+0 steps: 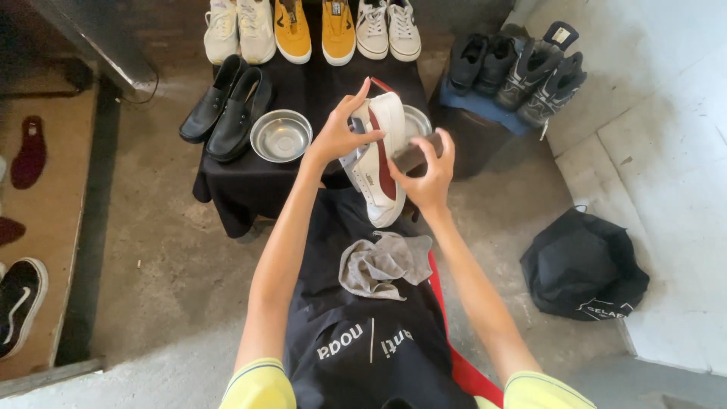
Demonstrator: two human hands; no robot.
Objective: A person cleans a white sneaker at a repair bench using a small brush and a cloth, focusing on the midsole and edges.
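— What lies closest, below the hands?

— A crumpled grey cloth (382, 265), soft and folded, resting on a dark apron (363, 333) over the lap, just under the grip.

— And the grip itself?

— The left hand (337, 136) is clamped on a white sneaker (379, 163) with a dark red stripe, fingers wrapped round its upper part, forefinger raised. The right hand (428, 170) is closed round a dark block-shaped brush (415, 155), which is pressed against the sneaker's side. The sneaker hangs toe-down between both hands, above the cloth.

— Count what sits beyond the grip.

— On a black-draped table (250, 182): two round, shiny metal bowls, one (281, 135) left of the left hand, the other (416, 121) partly hidden behind the sneaker. One pair of glossy black loafers (227, 106) farther left. Beyond: two white sneakers (238, 30), two yellow ones (316, 30), two more white ones (388, 29).

— To the right of the grip?

— Four dark shoes (519, 72) on a blue-topped stand, and a slumped black bag (583, 265) on the concrete floor.
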